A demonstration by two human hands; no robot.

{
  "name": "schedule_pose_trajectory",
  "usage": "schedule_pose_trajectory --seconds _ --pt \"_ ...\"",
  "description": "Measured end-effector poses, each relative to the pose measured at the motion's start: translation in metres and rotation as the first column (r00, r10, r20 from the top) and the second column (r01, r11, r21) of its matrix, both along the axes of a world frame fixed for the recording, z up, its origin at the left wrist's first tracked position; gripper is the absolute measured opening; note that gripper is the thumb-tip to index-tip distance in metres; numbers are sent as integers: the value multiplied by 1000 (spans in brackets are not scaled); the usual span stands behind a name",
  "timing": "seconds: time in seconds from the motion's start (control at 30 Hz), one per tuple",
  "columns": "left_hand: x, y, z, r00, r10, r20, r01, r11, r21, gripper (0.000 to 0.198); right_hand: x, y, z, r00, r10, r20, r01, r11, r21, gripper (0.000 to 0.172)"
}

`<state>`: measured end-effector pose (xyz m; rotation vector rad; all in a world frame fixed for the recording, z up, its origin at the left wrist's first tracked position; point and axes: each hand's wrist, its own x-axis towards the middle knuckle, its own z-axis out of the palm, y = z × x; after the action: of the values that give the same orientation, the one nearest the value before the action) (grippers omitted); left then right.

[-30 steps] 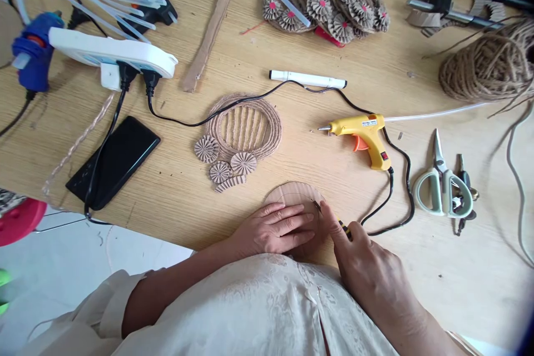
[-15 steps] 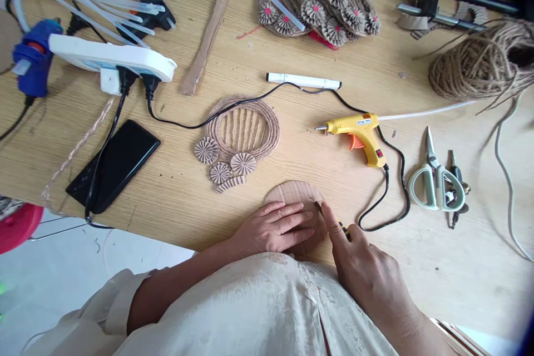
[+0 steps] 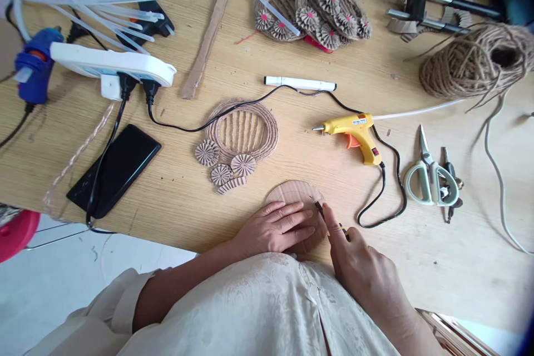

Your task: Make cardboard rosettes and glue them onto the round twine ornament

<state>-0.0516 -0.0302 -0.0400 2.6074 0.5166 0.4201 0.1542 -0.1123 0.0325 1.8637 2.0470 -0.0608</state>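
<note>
My left hand [image 3: 276, 226] lies flat with fingers stretched out on a round cardboard disc [image 3: 292, 192] near the table's front edge. My right hand [image 3: 362, 264] is closed round a thin yellow-and-black tool, a cutter or pencil [image 3: 320, 209], whose tip touches the disc's right edge. Just beyond the disc lies a round jute-wrapped cardboard piece [image 3: 244, 130] with small paper rosettes [image 3: 207, 152] at its lower left.
A yellow glue gun [image 3: 354, 132] with its black cord lies right of centre, and scissors [image 3: 429, 175] lie farther right. A jute ball [image 3: 471, 64], white marker [image 3: 299, 83], power strip [image 3: 112, 64], black phone [image 3: 114, 169], finished ornaments [image 3: 312, 11] and glue sticks [image 3: 83, 0] are spread around.
Both hands stay on the disc almost unmoved. The view has tilted slightly, so the objects on the table sit a little lower and to the left.
</note>
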Motion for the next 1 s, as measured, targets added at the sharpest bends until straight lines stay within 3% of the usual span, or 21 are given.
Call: schedule_pose_trajectory --seconds 0.13,0.37,0.6,0.8,0.93,1.0 --pt "1 0 -1 1000 -10 -19 9 1000 -8 39 -3 -4 -1 999 -32 24 32 999 -24 85" --pt "1 1 -2 1000 -8 20 8 1000 2 43 -5 -10 -1 997 -71 6 72 997 -39 88" --pt "4 1 -4 999 -46 0 46 998 -39 56 -8 -6 6 997 -74 21 75 994 -83 73" --pt "17 3 5 993 111 -48 -112 993 -36 80 4 19 11 998 -49 36 52 995 -88 71" --pt "16 10 10 996 57 -69 -58 998 -11 64 12 20 8 999 4 36 -3 999 -47 72" --pt "16 12 9 994 82 -77 -85 996 -29 65 14 17 5 999 31 43 -31 1000 -6 72"
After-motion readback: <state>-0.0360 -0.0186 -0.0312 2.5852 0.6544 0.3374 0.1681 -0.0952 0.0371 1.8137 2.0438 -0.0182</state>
